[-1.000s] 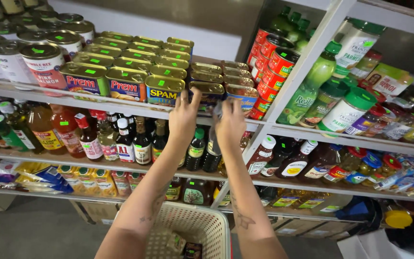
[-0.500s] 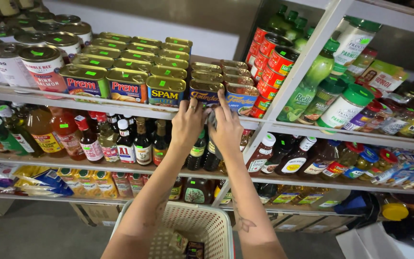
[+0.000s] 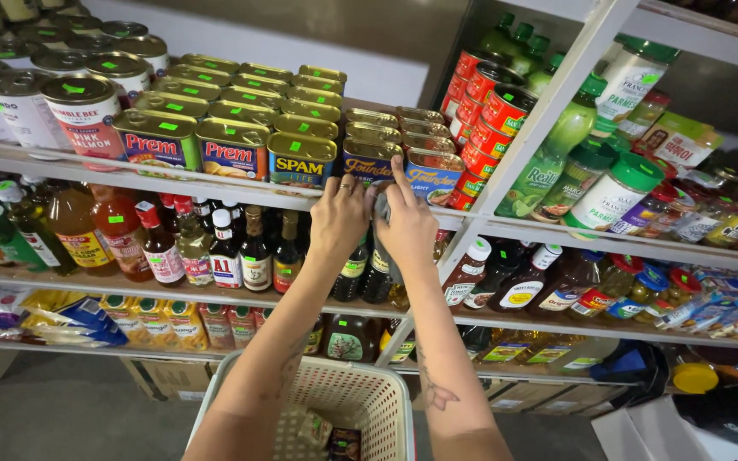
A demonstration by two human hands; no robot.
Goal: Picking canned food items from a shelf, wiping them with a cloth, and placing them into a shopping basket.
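A rectangular tin with a dark blue label [image 3: 367, 160] stands at the front edge of the upper shelf [image 3: 215, 186], in a row of like tins. Both hands are raised to it. The left hand [image 3: 340, 215] has its fingers curled up against the lower front of this tin, a ring showing on one finger; the fingers are bent, not spread, and touch the tin's face, though whether they truly grip it cannot be told. The right hand [image 3: 406, 224] is just beside the left, touching it, its forefinger stretched up along the gap between the blue tin and the next tin with a lighter blue label [image 3: 434, 174]; its other fingers are folded, and something grey shows between the two hands, too hidden to make out.

To the left of the blue tin stands a yellow-and-blue tin [image 3: 301, 160], then two tins with red and blue labels [image 3: 232, 148]. Round cans [image 3: 87, 113] fill the shelf's far left. Red tins [image 3: 493, 107] are stacked to the right. Below the hands, sauce bottles [image 3: 241, 252] line the next shelf. A cream plastic basket [image 3: 348, 401] hangs beneath the forearms.
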